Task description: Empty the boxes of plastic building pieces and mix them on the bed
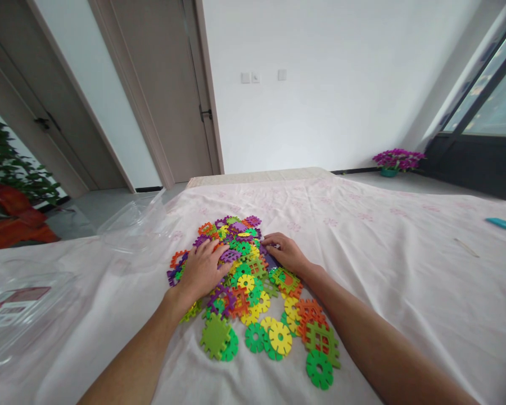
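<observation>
A pile of flat plastic interlocking pieces (253,292), round and square, in green, yellow, orange and purple, lies on a pale pink floral cloth (362,270). My left hand (202,270) rests palm down on the left side of the pile, fingers curled over a purple piece (230,256). My right hand (284,253) lies on the right side of the pile, its fingertips pinched on a dark purple piece (271,260). A green square piece (214,336) and green round pieces (319,369) lie nearest to me.
A clear plastic container (135,222) lies beyond the pile at the left, and a clear lid with a label (12,306) at the far left. A teal object (504,224) lies at the right edge. Doors, a plant and a flower pot (396,160) stand behind.
</observation>
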Demonstrator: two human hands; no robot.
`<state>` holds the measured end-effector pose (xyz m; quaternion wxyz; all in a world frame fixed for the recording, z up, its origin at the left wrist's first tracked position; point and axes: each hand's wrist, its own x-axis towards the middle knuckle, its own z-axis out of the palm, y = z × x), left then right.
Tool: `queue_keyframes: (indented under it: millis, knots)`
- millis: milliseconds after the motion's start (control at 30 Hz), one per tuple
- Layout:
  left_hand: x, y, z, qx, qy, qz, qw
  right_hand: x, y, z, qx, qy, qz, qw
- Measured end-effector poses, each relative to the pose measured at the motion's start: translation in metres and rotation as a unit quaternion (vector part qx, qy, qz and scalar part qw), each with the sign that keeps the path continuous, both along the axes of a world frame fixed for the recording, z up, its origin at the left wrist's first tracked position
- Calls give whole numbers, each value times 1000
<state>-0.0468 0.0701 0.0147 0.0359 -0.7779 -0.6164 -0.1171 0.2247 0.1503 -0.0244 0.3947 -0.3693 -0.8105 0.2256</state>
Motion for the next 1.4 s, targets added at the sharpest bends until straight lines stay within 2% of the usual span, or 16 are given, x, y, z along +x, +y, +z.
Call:
queue_keyframes:
  millis: [200, 333, 433, 567, 667, 800, 867, 967, 1033, 1100, 1167, 1233, 1333, 1400]
  knots:
    - [-2, 0, 4, -13, -5, -8, 1000, 0, -3, 4, 5, 11, 4, 1000]
    - [-6, 0, 10, -42, -27, -66, 997, 1, -4, 4, -12, 27, -2, 1000]
    - [-8, -1, 15, -48, -84, -106, 990, 1, -2, 0, -43, 60, -48, 996]
    - [-4, -2, 17, -30, -187, -110, 976, -1, -1, -2, -131, 138, -82, 978]
    - [-3, -1, 18, 10, -249, -106, 963, -6, -6, 8, -203, 223, -65, 951]
    - [-15, 7, 18, 85, -270, -74, 956, -13, -18, 28, -252, 275, 15, 928]
    - [-29, 13, 16, 111, -249, -39, 961, -13, -19, 32, -245, 252, 38, 935]
    - [-58, 22, 4, 115, -192, 30, 974, -6, -13, 25, -175, 171, -23, 969]
    - [-76, 28, -8, 81, -164, 62, 981, -1, -7, 17, -124, 96, -78, 985]
    - [-88, 32, -21, 27, -183, 73, 980, 1, -5, 11, -91, 36, -96, 991]
    - [-89, 33, -29, -13, -239, 56, 969, -2, -8, 10, -92, 16, -68, 993]
    - [-79, 30, -29, -32, -310, 31, 950, -10, -16, 13, -131, 33, -8, 991]
    - [-50, 23, -20, -45, -387, 5, 921, -25, -31, 24, -208, 69, 61, 974]
    - [-30, 17, -11, -39, -417, -20, 908, -33, -40, 34, -235, 96, 99, 962]
